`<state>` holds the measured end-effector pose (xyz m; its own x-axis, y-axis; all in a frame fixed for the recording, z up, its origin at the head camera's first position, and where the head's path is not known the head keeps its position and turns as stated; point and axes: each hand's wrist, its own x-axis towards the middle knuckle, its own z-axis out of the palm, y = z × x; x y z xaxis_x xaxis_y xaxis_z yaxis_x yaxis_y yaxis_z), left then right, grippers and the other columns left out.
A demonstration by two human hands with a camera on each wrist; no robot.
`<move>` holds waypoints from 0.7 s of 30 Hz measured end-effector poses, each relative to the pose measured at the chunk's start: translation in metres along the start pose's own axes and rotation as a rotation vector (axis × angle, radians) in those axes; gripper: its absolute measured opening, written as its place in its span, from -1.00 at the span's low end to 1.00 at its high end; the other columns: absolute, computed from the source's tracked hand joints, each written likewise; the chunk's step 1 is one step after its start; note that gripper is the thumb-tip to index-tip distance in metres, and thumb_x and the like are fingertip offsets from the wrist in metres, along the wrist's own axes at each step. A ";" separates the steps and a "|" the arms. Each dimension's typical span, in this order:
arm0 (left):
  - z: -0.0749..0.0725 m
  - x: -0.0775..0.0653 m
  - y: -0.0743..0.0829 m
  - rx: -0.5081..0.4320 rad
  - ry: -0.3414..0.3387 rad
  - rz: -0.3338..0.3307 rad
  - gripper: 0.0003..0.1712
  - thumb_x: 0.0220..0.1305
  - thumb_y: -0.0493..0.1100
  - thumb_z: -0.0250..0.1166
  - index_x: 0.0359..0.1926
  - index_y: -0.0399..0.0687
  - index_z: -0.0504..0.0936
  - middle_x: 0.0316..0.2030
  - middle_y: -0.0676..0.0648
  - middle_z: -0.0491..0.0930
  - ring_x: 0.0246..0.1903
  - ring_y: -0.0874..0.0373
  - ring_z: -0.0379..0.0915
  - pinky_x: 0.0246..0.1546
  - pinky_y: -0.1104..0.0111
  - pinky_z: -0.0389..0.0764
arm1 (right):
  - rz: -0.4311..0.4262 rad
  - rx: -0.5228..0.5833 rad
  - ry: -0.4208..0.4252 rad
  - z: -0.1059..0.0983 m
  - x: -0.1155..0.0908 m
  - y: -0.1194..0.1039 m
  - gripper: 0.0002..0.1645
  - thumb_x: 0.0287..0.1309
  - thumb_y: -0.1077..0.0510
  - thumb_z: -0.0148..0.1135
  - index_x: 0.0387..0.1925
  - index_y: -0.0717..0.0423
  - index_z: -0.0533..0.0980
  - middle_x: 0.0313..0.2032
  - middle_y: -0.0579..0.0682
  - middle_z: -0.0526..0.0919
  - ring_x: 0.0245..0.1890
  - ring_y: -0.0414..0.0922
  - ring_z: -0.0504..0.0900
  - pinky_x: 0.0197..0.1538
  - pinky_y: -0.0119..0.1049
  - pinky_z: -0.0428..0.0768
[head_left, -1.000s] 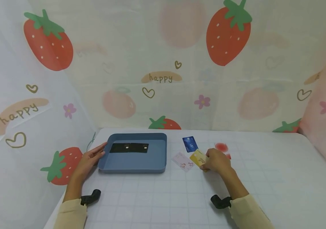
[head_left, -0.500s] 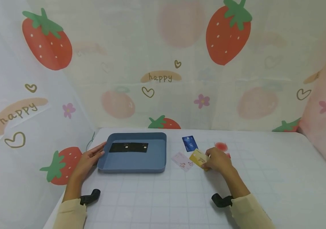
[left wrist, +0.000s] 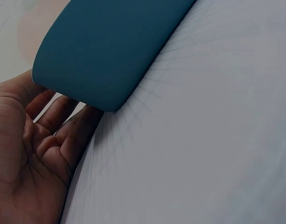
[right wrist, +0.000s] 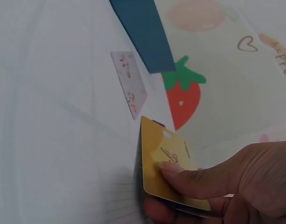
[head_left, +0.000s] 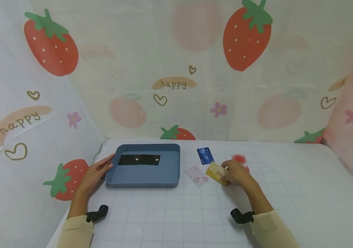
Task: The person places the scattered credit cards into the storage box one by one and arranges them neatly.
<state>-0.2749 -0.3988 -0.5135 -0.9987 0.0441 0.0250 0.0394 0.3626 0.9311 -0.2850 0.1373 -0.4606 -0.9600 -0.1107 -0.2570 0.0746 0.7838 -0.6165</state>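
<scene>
My right hand [head_left: 239, 175] pinches a yellow bank card [head_left: 215, 171] between thumb and fingers, holding it tilted over the table. In the right wrist view the thumb presses on the face of this card [right wrist: 166, 161], and a dark layer shows behind its lower edge. My left hand [head_left: 93, 176] touches the left side of a blue tray [head_left: 151, 178], its fingers stretched along the wall. Two black cards [head_left: 129, 159] lie end to end inside the tray. Right of it, a blue card [head_left: 205, 155] and a pale pink card [head_left: 197, 175] lie on the table.
A round red patch [head_left: 239, 158] is on the white tabletop [head_left: 164, 217] beyond my right hand, with a small red bit beside it, partly hidden. A strawberry-printed curtain [head_left: 176, 110] stands behind the table and along both sides.
The yellow card has tilted and shifted slightly right and down in my right hand, so its face shows more. My left hand and the tray stay in place.
</scene>
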 end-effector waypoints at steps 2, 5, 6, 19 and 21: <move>0.000 -0.001 0.001 -0.004 -0.002 0.004 -0.33 0.53 0.03 0.17 0.55 0.03 0.26 0.51 -0.08 0.21 0.51 -0.03 0.08 0.18 0.61 0.39 | -0.019 0.023 -0.008 -0.003 -0.001 0.001 -0.50 0.12 0.29 0.43 0.13 0.27 0.58 -0.06 0.21 0.61 -0.19 0.05 0.57 -0.30 -0.26 0.68; 0.000 -0.002 0.002 -0.012 -0.010 0.015 -0.33 0.53 0.01 0.17 0.55 0.03 0.25 0.51 -0.09 0.21 0.51 -0.04 0.07 0.17 0.62 0.40 | -0.057 0.044 -0.013 -0.008 -0.002 0.000 -0.51 0.14 0.29 0.41 0.14 0.29 0.58 -0.09 0.21 0.62 -0.22 0.03 0.57 -0.35 -0.27 0.64; 0.000 -0.002 0.003 -0.014 -0.011 0.017 -0.33 0.53 0.01 0.18 0.55 0.03 0.26 0.51 -0.09 0.21 0.51 -0.05 0.07 0.17 0.61 0.40 | -0.066 0.050 -0.012 -0.010 -0.003 -0.001 -0.50 0.15 0.29 0.41 0.15 0.30 0.58 -0.11 0.20 0.63 -0.24 0.02 0.58 -0.36 -0.27 0.64; -0.001 -0.002 0.000 0.009 0.009 0.002 -0.31 0.51 0.08 0.18 0.54 0.07 0.27 0.51 -0.06 0.22 0.50 -0.01 0.10 0.18 0.60 0.40 | -0.139 0.155 0.072 -0.015 -0.007 -0.011 -0.55 0.15 0.22 0.46 0.07 0.25 0.57 -0.21 0.19 0.69 -0.50 -0.08 0.62 -0.42 -0.30 0.64; 0.000 -0.001 0.001 -0.001 0.004 0.005 -0.33 0.51 0.07 0.18 0.54 0.08 0.28 0.51 -0.05 0.23 0.50 0.00 0.09 0.17 0.62 0.39 | -0.158 0.164 0.086 -0.016 -0.008 -0.011 -0.55 0.18 0.22 0.44 0.09 0.26 0.58 -0.20 0.21 0.70 -0.52 -0.07 0.62 -0.42 -0.29 0.65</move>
<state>-0.2735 -0.3988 -0.5123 -0.9986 0.0421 0.0309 0.0441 0.3614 0.9314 -0.2828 0.1391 -0.4401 -0.9822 -0.1661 -0.0879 -0.0420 0.6501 -0.7587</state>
